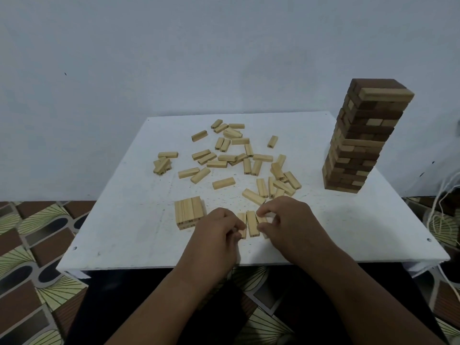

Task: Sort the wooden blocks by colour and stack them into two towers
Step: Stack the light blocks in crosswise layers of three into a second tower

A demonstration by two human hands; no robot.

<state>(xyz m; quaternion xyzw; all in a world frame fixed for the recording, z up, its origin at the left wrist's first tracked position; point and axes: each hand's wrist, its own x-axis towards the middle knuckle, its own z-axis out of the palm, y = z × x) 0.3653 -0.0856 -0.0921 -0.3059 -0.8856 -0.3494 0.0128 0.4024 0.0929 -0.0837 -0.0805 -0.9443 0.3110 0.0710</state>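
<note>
Several light wooden blocks [223, 183] lie scattered over the middle of the white table [129, 235]. A low stack of light blocks [189, 212] stands near the front left. Just right of it, three light blocks [252, 223] lie side by side. My left hand [217, 232] pinches the leftmost of the three, and my right hand [288, 220] pinches the rightmost. A tall tower [361, 140] of mostly dark brown blocks, with some light ones mixed in, stands at the table's right side.
A pale wall rises behind the table. Patterned floor covering [37, 240] shows on both sides. White cords [445, 215] hang past the table's right edge. My legs in dark clothing are below the front edge.
</note>
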